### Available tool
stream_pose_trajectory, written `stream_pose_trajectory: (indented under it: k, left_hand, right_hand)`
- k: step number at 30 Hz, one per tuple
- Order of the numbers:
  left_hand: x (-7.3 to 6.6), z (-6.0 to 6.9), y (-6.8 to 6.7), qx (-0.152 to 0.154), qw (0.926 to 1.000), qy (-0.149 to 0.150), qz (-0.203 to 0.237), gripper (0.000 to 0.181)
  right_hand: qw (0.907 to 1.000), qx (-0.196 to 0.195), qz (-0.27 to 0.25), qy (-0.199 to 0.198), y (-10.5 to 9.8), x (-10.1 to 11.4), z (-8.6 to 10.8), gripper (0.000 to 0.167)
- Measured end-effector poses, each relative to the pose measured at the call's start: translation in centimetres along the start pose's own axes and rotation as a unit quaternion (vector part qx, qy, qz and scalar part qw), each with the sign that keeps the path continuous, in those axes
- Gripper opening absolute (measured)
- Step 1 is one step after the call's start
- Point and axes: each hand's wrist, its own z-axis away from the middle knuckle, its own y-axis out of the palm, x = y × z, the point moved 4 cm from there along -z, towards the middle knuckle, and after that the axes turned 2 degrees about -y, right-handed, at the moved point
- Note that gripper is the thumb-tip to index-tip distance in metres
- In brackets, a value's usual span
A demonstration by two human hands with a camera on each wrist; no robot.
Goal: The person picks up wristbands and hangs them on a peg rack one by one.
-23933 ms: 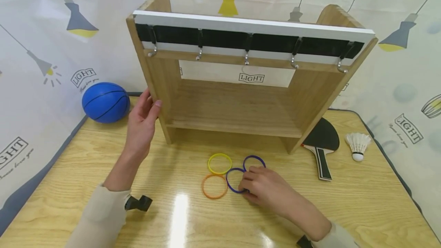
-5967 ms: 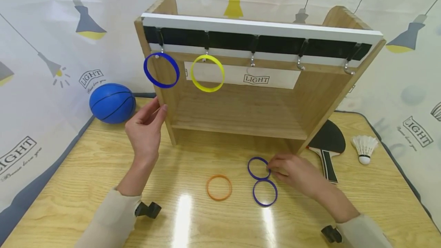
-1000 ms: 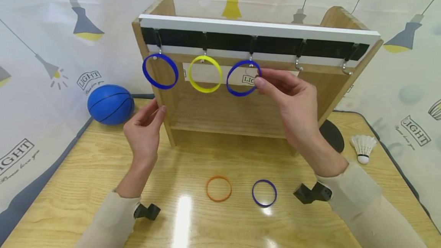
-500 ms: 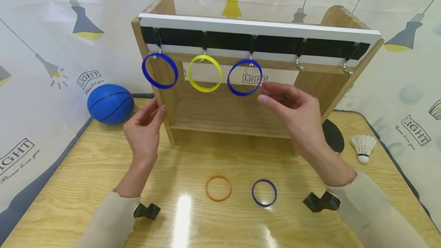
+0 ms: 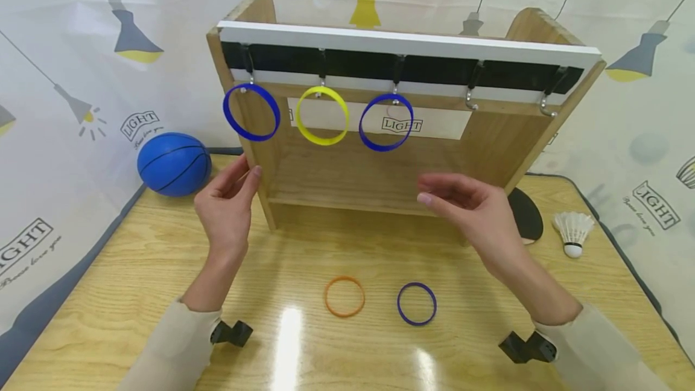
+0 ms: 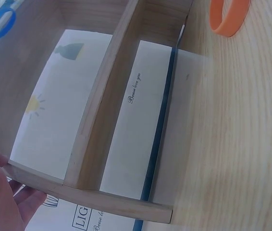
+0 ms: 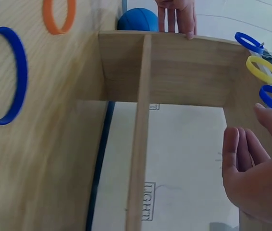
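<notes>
My left hand grips the left side panel of a wooden rack, thumb in front and fingers behind. In the head view my right hand is in front of the rack's lower shelf, fingers loosely bent and holding nothing. Three rings hang from the rack's hooks: a blue ring on the leftmost, a yellow ring beside it, and another blue ring on the middle hook. An orange ring and a dark blue ring lie flat on the table.
Two bare hooks are at the right of the rail. A blue ball rests left of the rack. To its right are a table tennis paddle, partly hidden by my right arm, and a shuttlecock. Printed sheeting stands behind.
The rings first lay on the table; blue and yellow ones were hung later. My right hand has let go of the third, blue ring on the middle hook and dropped lower. The left hand stays.
</notes>
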Motion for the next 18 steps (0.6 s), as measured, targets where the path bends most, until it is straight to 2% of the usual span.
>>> stream_pose_trajectory:
  k: [6,13,16,18]
  left_hand:
    - [0.0,0.0,0.0,0.002,1.0000,0.000,-0.002,0.029]
    - [0.0,0.0,0.1,0.003,1.0000,0.002,-0.002,0.029]
    - [0.0,0.0,0.0,0.001,1.0000,0.000,-0.005,0.029]
    - [0.0,0.0,0.0,0.000,1.0000,-0.002,-0.006,0.029]
  right_hand:
    - [0.9976,0.063,0.024,0.014,-0.5,-1.8,1.3,0.035]
    - [0.9893,0.138,0.040,0.025,-1.0,-3.8,3.1,0.028]
    - [0.9861,0.158,0.046,0.021,-1.3,-4.6,3.8,0.025]
    - [0.9835,0.173,0.055,0.005,-1.4,-5.2,4.2,0.024]
